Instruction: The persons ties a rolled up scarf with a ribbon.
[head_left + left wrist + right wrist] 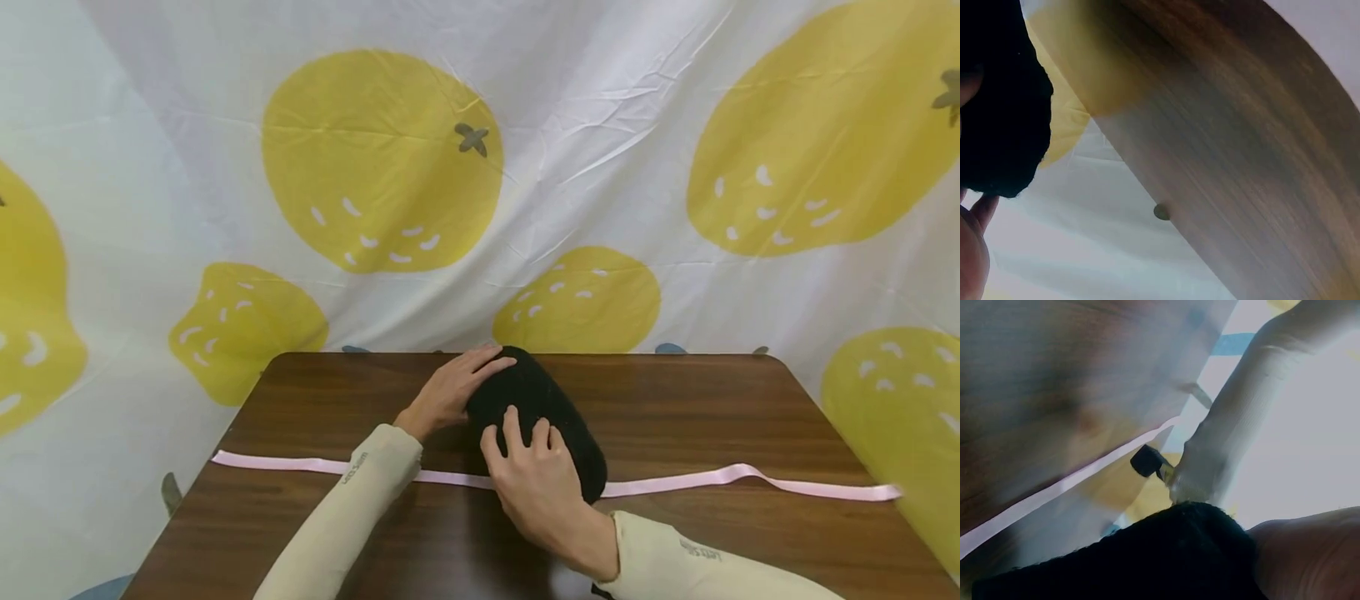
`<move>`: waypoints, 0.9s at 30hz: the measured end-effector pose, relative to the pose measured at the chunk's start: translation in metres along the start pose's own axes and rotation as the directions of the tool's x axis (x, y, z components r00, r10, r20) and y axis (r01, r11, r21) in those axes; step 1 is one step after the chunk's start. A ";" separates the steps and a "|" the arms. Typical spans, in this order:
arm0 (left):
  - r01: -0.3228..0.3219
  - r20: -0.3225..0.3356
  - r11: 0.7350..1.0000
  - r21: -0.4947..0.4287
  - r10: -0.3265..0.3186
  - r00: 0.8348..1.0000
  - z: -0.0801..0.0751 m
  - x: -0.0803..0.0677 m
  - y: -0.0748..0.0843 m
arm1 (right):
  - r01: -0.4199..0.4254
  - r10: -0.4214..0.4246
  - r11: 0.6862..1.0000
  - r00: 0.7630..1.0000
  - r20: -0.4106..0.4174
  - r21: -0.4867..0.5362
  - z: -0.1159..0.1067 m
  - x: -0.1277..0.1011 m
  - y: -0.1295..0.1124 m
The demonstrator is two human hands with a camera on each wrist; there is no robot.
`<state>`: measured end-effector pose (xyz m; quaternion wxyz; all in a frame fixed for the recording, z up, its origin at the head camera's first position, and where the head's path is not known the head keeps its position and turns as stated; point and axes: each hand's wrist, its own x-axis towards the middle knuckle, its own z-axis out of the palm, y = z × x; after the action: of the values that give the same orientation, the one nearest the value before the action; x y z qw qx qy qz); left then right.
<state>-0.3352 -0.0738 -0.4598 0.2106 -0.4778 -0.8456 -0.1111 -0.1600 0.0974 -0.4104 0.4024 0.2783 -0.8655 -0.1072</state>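
Observation:
A black, fuzzy, rounded oblong thing (536,392), soft-looking and of a kind I cannot tell, is tilted between both hands over the middle of the table. My left hand (456,385) grips its upper left end, fingers reaching across the top. In the left wrist view, part of that hand (971,253) shows beneath the dark edge of the thing. Lower down, my right hand (542,492) holds the near side with spread, bent fingers. The right wrist view has the black material (1135,562) along the bottom, beside the right hand (1313,553).
A pink ribbon (675,482) stretches across the brown wooden table (675,408), passing behind the right hand and the black thing. A white curtain with yellow fruit prints (585,100) hangs behind the table. A small black block (1147,460) sits at the left sleeve's cuff.

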 end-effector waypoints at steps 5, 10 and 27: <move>-0.023 -0.013 1.000 -0.019 0.023 1.000 0.000 0.001 0.004 | -0.023 0.023 0.999 1.000 -0.004 -0.034 -0.002 -0.003 -0.010; -0.060 0.006 0.998 -0.003 0.061 0.998 -0.002 0.002 0.009 | -0.033 0.034 0.998 0.999 0.014 -0.055 -0.005 -0.009 -0.018; -0.133 0.030 0.991 0.009 0.133 0.991 0.010 0.000 0.021 | -0.079 0.077 0.994 0.996 -0.034 -0.075 -0.009 -0.026 -0.037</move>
<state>-0.3196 -0.0589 -0.4685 0.2077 -0.5335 -0.8155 -0.0851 -0.1253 0.0822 -0.4358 0.4299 0.2303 -0.8647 -0.1202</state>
